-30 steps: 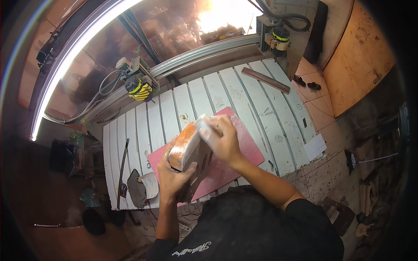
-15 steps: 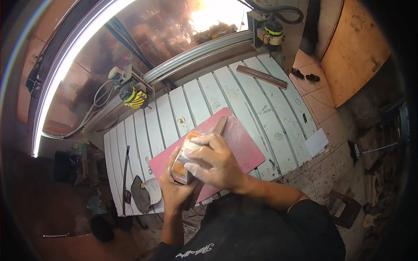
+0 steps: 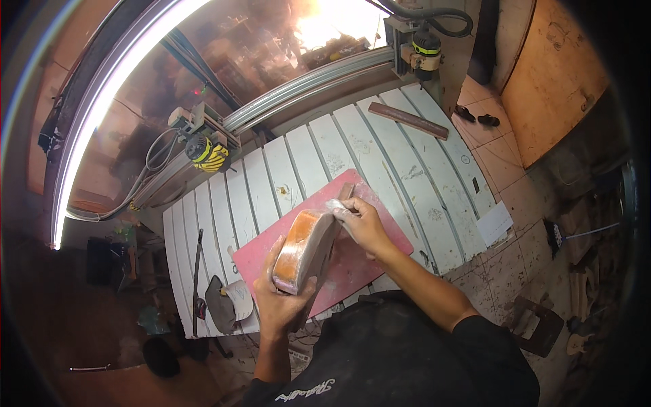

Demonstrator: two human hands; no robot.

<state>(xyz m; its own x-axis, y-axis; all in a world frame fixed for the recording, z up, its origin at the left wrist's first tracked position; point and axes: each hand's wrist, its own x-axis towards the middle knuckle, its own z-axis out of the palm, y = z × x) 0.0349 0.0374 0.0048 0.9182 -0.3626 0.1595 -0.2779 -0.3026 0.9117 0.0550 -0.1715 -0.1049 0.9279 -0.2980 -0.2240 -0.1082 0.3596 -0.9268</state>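
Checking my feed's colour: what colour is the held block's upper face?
The upper face is mostly orange; best seen in the head view.

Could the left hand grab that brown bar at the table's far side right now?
Probably not: the left hand is busy gripping the orange-faced block, though the brown bar itself lies uncovered.

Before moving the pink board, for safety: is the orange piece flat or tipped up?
Tipped up: the left hand grips the orange piece, narrow face toward the camera. Contact with the pink board: cannot tell.
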